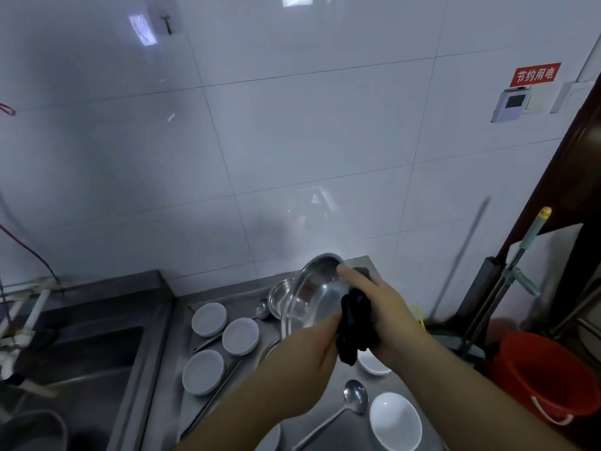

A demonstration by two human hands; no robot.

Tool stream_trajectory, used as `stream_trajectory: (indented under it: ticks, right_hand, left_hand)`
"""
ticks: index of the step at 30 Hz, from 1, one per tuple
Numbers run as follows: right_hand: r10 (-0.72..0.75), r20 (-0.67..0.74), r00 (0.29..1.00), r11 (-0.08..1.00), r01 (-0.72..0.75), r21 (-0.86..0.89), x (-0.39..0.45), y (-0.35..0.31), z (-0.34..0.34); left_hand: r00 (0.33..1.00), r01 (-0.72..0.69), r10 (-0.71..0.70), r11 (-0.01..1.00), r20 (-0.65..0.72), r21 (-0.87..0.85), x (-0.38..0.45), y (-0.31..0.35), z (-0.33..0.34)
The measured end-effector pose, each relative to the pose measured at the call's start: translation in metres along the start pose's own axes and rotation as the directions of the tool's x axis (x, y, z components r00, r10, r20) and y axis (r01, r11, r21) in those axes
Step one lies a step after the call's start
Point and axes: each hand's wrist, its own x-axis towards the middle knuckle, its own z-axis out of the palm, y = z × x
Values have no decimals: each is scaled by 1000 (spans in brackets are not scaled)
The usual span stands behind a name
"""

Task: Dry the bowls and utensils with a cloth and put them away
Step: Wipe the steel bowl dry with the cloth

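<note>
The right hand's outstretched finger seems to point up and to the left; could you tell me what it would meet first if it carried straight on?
Most likely the steel bowl: the right hand lies against its rim, the finger over its hollow, dark cloth bunched underneath. Beyond it stands the tiled wall, though depth is unclear.

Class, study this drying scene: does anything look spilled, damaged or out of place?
Nothing stands out. Both hands hold a steel bowl tilted, the right hand rubbing it with a dark cloth; white bowls lie unbroken on the counter.
</note>
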Motion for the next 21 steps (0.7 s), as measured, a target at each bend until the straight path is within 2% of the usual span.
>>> stream_trajectory:
  ticks: [2,4,9,12,15,16,18,19,21]
  right_hand:
    - [-16,-26,1000,998,14,-62,1,7,1]
    - [-26,-73,997,999,23,-50,2,17,1]
    - [-13,-102,995,1000,14,6,6,44,3]
    - [58,-139,989,997,-51,51,8,58,6]
    - [72,-210,975,996,-59,64,13,72,9]
    - [60,-228,972,996,-43,77,14,77,9]
    - [36,-260,965,992,-2,126,16,84,9]
    - [34,-273,962,990,4,141,16,88,8]
    - [34,-276,961,992,1,126,17,92,7]
  left_hand:
    - [998,-18,11,994,61,107,-3,-6,-5]
    - [995,-29,14,987,98,161,-5,-12,-8]
    - [994,-81,62,970,92,230,-12,-25,-19]
    - [996,-47,66,963,-64,267,-21,-40,-27]
    - [924,25,67,972,-378,233,-27,-66,-38]
    - [881,58,40,980,-471,191,-28,-77,-42]
    - [824,158,-149,987,-547,-30,-30,-99,-49]
    - [814,214,-275,961,-512,-176,-30,-111,-51]
    - [812,309,-439,883,-384,-354,-30,-129,-48]
